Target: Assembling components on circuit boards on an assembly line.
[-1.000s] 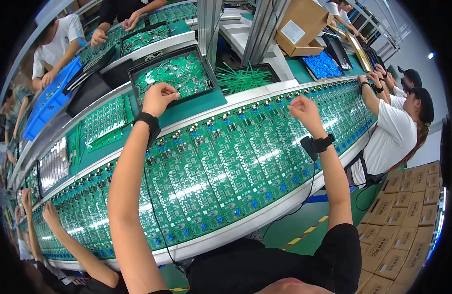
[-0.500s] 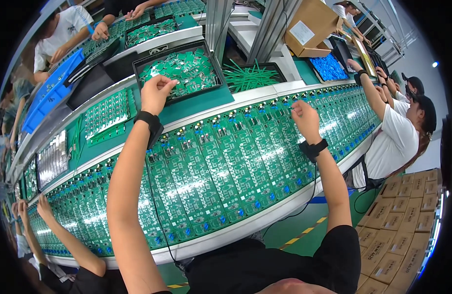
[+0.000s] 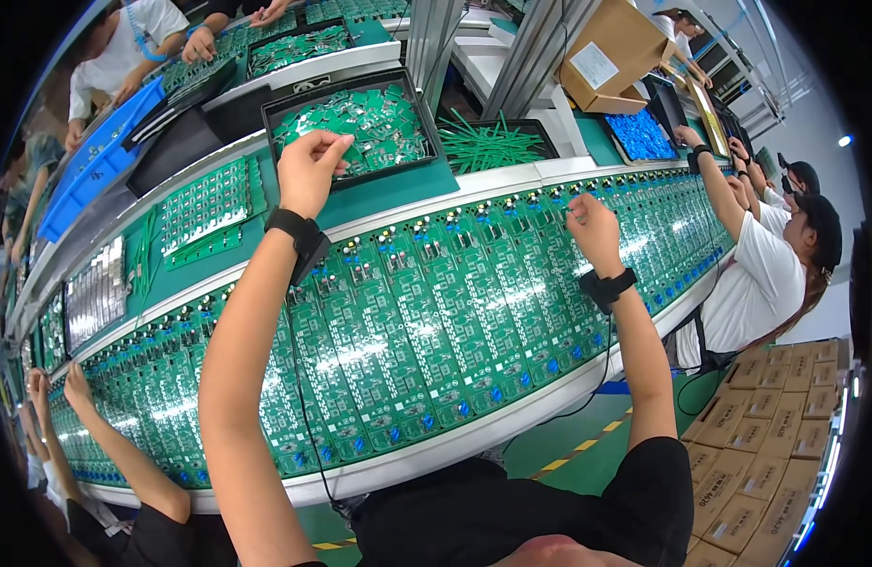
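Setting: a long curved conveyor line (image 3: 511, 430) packed with rows of green circuit boards (image 3: 426, 321), other workers seated along both sides.
Far left: another person's hand (image 3: 77, 387) rests on the boards.
Left hand (image 3: 308, 170): raised over the near edge of a black tray (image 3: 294, 99) of loose green parts, fingers curled together in a pinch; what they hold is too small to tell.
Right hand (image 3: 595, 231): on a board at the far edge of the line, fingers bunched and pressing down; cannot tell whether it holds anything.
Right side: stacked cardboard boxes (image 3: 767, 444) on the floor.
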### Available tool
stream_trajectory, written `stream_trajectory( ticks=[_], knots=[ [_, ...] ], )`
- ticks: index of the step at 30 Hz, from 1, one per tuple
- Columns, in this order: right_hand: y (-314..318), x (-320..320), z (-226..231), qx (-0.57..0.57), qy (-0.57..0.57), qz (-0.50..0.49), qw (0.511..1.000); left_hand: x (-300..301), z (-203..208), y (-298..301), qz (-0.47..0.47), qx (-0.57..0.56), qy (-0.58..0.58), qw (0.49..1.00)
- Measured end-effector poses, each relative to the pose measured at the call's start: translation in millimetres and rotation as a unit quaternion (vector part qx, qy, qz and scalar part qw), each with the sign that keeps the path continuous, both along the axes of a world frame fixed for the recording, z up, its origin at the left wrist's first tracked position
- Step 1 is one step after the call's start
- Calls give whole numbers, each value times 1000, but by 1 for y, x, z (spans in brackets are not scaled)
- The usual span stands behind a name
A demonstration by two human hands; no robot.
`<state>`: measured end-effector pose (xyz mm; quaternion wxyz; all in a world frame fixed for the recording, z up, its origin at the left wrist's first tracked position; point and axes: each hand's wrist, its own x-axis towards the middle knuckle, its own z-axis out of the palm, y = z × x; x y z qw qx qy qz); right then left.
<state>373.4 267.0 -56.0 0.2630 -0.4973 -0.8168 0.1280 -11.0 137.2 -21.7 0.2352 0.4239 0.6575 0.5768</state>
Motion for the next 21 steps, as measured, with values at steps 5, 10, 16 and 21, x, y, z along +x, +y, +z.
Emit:
stream_trajectory(
  ticks=[5, 10, 16, 21],
  knots=[
    [7, -7, 1, 44, -104, 5, 994, 11, 3, -3, -9, 33, -59, 998],
    [4, -7, 9, 87, -162, 11, 983, 36, 4, -6, -50, 41, -108, 992],
    [-52, -58, 64, 9, 26, 63, 998, 92, 12, -10, -111, -4, -230, 967],
    [-84, -102, 70, -240, 260, 217, 910, 131, 10, -14, -162, 7, -303, 939]
  ],
)
